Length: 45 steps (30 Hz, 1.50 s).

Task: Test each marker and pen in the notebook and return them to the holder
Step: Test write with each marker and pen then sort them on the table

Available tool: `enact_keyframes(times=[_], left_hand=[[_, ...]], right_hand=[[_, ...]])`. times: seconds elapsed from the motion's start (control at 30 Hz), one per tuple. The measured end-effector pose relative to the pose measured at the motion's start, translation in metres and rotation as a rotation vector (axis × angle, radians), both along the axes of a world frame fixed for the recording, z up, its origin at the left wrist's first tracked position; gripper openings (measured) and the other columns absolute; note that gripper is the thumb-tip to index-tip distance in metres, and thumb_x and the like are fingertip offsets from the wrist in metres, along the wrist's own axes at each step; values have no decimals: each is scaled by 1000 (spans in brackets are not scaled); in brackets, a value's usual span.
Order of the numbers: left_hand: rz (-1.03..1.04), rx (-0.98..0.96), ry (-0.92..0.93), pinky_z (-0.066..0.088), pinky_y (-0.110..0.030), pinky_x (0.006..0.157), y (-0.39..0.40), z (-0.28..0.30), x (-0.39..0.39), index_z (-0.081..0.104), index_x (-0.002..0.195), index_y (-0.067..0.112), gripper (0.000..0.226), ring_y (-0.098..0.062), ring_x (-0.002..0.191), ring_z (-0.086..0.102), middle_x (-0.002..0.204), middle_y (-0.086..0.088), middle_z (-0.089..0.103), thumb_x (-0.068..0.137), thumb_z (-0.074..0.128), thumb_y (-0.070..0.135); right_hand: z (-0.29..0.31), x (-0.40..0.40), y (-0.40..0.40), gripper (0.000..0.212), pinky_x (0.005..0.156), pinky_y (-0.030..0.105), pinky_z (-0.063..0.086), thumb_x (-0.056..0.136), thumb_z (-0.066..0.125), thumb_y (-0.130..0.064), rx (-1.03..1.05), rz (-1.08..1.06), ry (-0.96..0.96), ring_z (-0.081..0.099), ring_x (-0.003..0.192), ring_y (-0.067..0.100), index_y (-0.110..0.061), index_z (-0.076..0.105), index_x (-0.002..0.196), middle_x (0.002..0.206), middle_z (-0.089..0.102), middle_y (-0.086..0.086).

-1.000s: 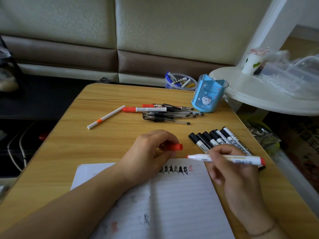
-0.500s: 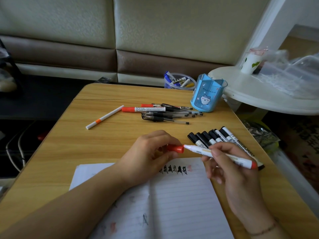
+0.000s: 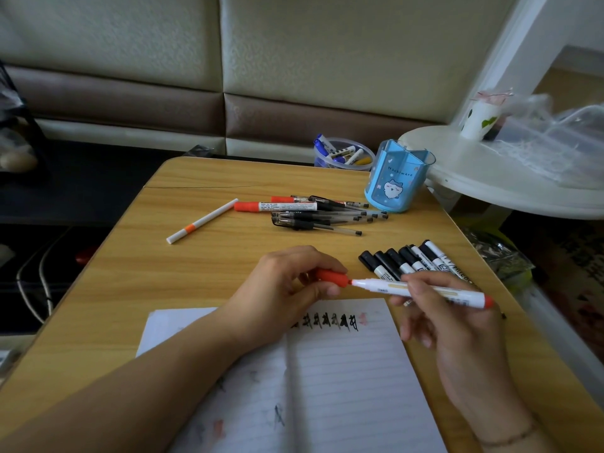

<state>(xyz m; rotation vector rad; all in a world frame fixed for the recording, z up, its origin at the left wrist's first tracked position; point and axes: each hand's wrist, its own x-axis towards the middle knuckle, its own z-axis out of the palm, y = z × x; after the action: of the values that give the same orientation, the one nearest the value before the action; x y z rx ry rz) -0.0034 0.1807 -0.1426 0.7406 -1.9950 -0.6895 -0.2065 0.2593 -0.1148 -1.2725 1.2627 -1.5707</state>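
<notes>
My right hand (image 3: 434,315) grips a white marker with a red end (image 3: 421,289), held level above the notebook's top edge. My left hand (image 3: 287,289) pinches its red cap (image 3: 333,277), and the cap's mouth meets the marker's tip. The open lined notebook (image 3: 343,387) lies at the table's near edge with a row of black scribbles and one faint red mark. Several black-capped markers (image 3: 402,259) lie in a row right of my hands. The blue holder (image 3: 397,176) stands at the far right of the table, with nothing showing above its rim.
A pile of gel pens and red markers (image 3: 313,212) lies in front of the holder. A thin white pen with an orange band (image 3: 202,220) lies to the left. A clear tub of markers (image 3: 343,155) sits behind the table. A white round table (image 3: 490,184) overlaps the right side.
My right hand swung the marker's tip leftward to the red cap in my left hand. One second ago tip and cap were apart; now they touch.
</notes>
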Motion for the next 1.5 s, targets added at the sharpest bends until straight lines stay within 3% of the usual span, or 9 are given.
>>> enact_keyframes(times=[0.13, 0.27, 0.4, 0.7, 0.9, 1.03, 1.23, 1.4, 1.5], left_hand=[[19, 21, 10, 51, -25, 75, 1, 1, 0, 73, 103, 23, 21, -9, 83, 65, 90, 11, 72, 83, 73, 25], [-2, 37, -38, 49, -19, 69, 3, 2, 0, 73, 104, 22, 20, -4, 77, 63, 85, 13, 71, 87, 68, 29], [-71, -37, -160, 41, -13, 65, 7, 4, 0, 68, 106, 19, 22, -2, 71, 56, 80, 11, 64, 96, 56, 34], [-54, -97, -169, 43, -25, 63, 10, 9, -2, 65, 101, 12, 27, -10, 68, 53, 79, 1, 64, 97, 46, 32], [-60, -104, -152, 40, -20, 62, 11, 9, -2, 64, 99, 11, 25, -6, 68, 50, 78, 3, 62, 98, 46, 29], [-87, -104, -164, 37, -17, 61, 11, 9, -3, 63, 97, 11, 25, -3, 66, 47, 76, 4, 60, 99, 45, 28], [-87, -95, -147, 35, -14, 61, 11, 7, -5, 63, 97, 14, 24, 0, 66, 47, 76, 6, 59, 99, 44, 30], [127, -188, -176, 47, -35, 79, 1, 3, -4, 61, 117, 22, 34, -10, 88, 55, 94, 10, 60, 96, 48, 45], [485, -102, -295, 45, -46, 91, -12, 2, 9, 59, 121, 27, 47, -20, 108, 52, 113, 5, 57, 91, 42, 58]], right_hand=[[1, 2, 1, 11, 39, 19, 37, 80, 72, -26, 16, 88, 82, 59, 46, 24, -17, 75, 86, 79, 72, 15], [4, 1, 2, 44, 39, 20, 37, 68, 77, -57, 47, 135, 32, 62, 49, 26, -20, 75, 92, 86, 74, 15], [3, 0, 1, 54, 38, 20, 36, 61, 78, -63, 58, 147, 24, 62, 48, 28, -18, 76, 91, 81, 73, 16], [-3, 1, 2, 49, 38, 22, 36, 66, 77, -58, 30, 182, 33, 63, 48, 29, -19, 75, 96, 86, 73, 18], [-3, 3, 4, 39, 39, 23, 37, 71, 74, -55, -35, 174, 85, 63, 47, 30, -24, 75, 95, 85, 74, 16], [-3, 3, 5, 24, 47, 15, 46, 77, 73, -37, -97, 179, 103, 65, 48, 30, -19, 75, 94, 80, 74, 15], [-4, 1, 4, 12, 49, 15, 47, 84, 73, -21, -97, 202, 110, 66, 53, 27, -16, 75, 94, 76, 73, 14], [-4, -3, -1, 24, 58, 22, 53, 83, 64, -31, -172, 115, 235, 69, 74, 16, -22, 74, 102, 86, 74, 3], [-6, -14, -1, 33, 86, 27, 50, 85, 59, -42, -219, -18, 617, 62, 106, 15, -26, 69, 113, 109, 68, -12]])
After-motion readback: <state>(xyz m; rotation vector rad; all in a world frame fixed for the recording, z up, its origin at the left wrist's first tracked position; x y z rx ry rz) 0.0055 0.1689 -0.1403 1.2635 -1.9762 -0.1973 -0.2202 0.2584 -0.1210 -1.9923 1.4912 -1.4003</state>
